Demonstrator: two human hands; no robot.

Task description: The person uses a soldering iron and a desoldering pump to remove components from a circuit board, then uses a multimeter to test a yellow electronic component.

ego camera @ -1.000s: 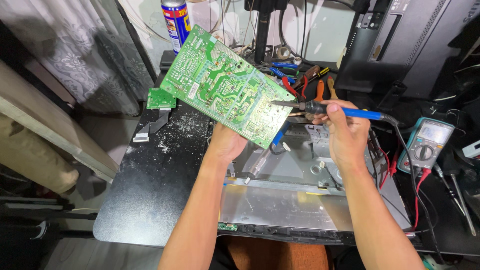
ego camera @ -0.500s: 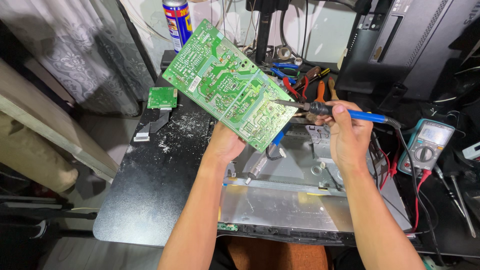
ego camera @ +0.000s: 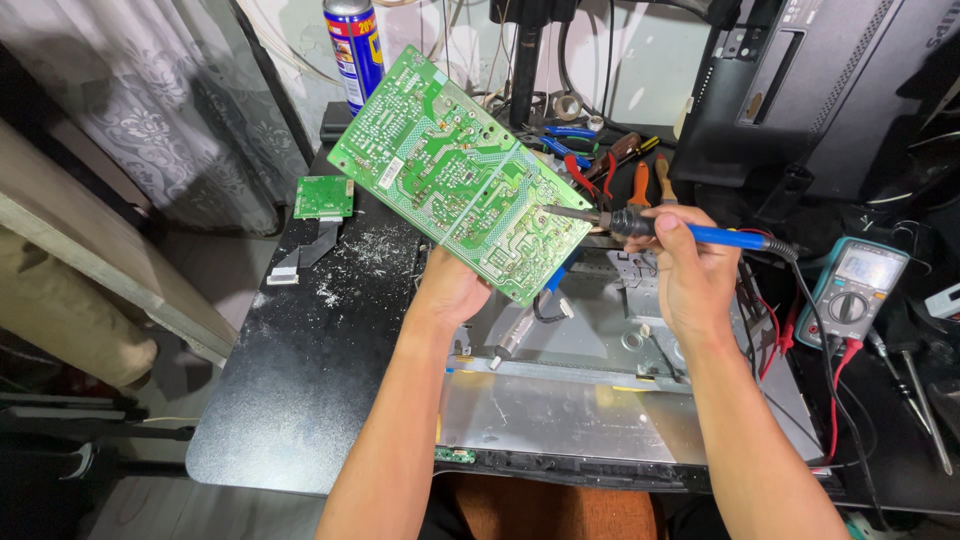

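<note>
Head view: above the desk (ego camera: 300,400), the circuit board (ego camera: 460,170) has shifted slightly higher, solder side facing up. Left hand (ego camera: 450,290), grip clenched on the board's lower edge. Right hand (ego camera: 690,270), grip grasping the soldering iron (ego camera: 660,228), tip touching the board's right edge.

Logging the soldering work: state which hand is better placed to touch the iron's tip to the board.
Right. The right hand grips the blue soldering iron, tip at the green circuit board; the left hand holds that board up from below.
</note>
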